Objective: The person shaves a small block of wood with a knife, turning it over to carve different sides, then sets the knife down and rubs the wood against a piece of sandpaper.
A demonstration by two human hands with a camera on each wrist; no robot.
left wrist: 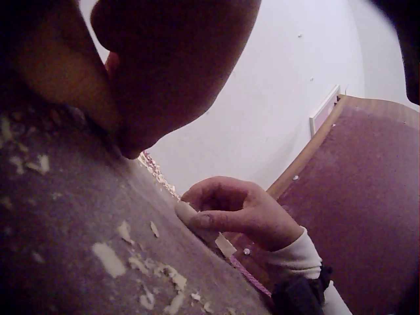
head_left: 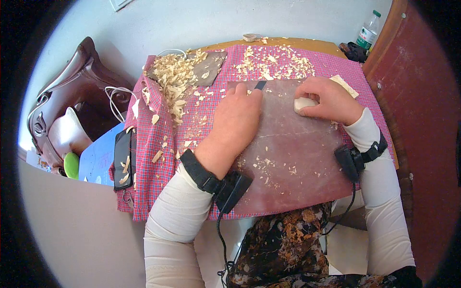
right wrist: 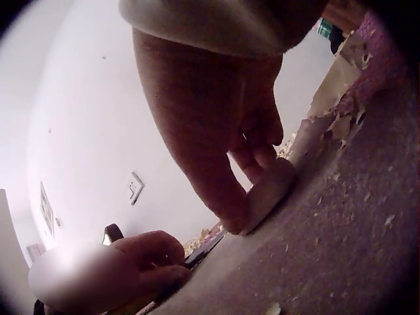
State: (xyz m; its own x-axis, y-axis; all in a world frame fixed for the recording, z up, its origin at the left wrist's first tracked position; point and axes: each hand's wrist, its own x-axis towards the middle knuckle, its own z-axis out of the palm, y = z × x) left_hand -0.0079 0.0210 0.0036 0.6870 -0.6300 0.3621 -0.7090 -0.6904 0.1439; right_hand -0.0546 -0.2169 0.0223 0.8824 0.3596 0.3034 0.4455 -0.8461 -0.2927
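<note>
My left hand grips a knife, its flat dark blade poking out beyond the fingers over a dusty reddish-brown board. Most of the handle is hidden in the fist. In the right wrist view the dark blade lies low, close over the board. A small pale wooden piece with a rounded end is pinched between the thumb and fingers of my right hand. The right wrist view shows this wooden piece down at the board's surface, to the right of the knife.
Wood shavings heap at the back left of a checked cloth, with more scattered behind the board. A flat pale wood piece lies beyond the right hand. At left are a phone and a chair; back right, a bottle.
</note>
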